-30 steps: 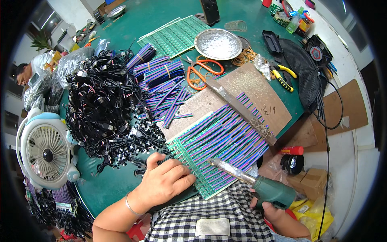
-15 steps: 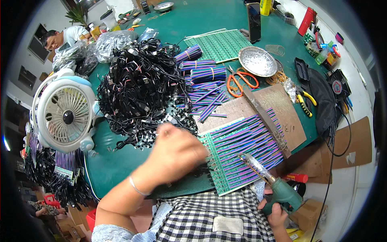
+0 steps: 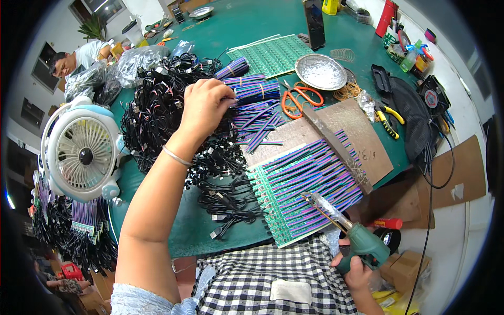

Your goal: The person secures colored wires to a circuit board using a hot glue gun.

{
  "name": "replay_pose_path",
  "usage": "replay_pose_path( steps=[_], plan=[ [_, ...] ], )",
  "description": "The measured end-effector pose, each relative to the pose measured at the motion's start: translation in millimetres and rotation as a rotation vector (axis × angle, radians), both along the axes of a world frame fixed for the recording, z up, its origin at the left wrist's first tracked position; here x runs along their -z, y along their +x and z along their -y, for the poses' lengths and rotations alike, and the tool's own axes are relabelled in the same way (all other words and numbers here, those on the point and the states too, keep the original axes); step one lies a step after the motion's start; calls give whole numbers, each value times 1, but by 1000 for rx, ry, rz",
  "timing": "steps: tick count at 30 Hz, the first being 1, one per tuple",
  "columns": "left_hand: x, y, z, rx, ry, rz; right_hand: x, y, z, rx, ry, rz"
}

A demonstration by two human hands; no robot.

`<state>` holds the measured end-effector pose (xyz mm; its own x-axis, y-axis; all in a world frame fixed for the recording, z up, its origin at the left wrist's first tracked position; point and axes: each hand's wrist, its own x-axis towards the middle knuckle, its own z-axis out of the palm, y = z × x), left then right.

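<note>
My left hand point(image 3: 206, 107) is over the right side of a heaped pile of black USB cables point(image 3: 157, 100). Its thumb and fingers are pinched together; what is between them, if anything, I cannot make out. My right hand point(image 3: 358, 274) grips a green soldering gun point(image 3: 369, 243), its tip pointing up and left over a green circuit board panel point(image 3: 270, 210). Rows of purple, blue and black wires point(image 3: 315, 181) run across the panel toward a bar point(image 3: 336, 149) lying over them. Several black cables point(image 3: 228, 199) lie at the panel's left edge.
A white fan point(image 3: 84, 155) stands left. Behind the panel are wire bundles point(image 3: 257, 92), orange-handled scissors point(image 3: 300, 100), a metal dish point(image 3: 321, 72) and more green panels point(image 3: 273, 55). Yellow-and-black pliers point(image 3: 389, 122) lie right. Another person point(image 3: 86, 55) sits at the far left.
My left hand has moved up and away from the panel's left edge to the cable pile. The soldering gun stays in my right hand, nearly in place. The view has shifted slightly.
</note>
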<state>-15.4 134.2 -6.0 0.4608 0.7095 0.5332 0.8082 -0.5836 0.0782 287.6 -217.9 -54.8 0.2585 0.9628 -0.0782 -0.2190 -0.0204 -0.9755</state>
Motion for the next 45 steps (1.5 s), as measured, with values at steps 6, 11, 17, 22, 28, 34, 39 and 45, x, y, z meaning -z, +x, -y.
replay_pose_path(
  steps=[6, 11, 17, 22, 28, 34, 39, 45],
  plan=[
    [-48, -6, 25, 130, -75, 604, 5, -1, -1, 8, 33, -44],
    [-56, 22, 113, 432, 127, -86, 6, 3, -5, 22, 30, -77],
    [7, 28, 193, 429, -260, -53, -6, 5, 1, -71, -18, -101],
    [15, 30, 191, 399, -321, 40, -8, 10, 5, -77, -66, -125],
    [13, 33, 189, 414, -315, 60, -13, 10, 4, -94, -118, -92],
    [12, 28, 186, 409, -303, 49, -17, 7, -7, -149, -106, -75],
    [-21, 18, 180, 368, -237, 164, -14, 8, -9, -165, -82, -75],
    [-29, 29, 189, 392, -461, 114, -19, 4, -10, -171, -109, -61]
  ],
)
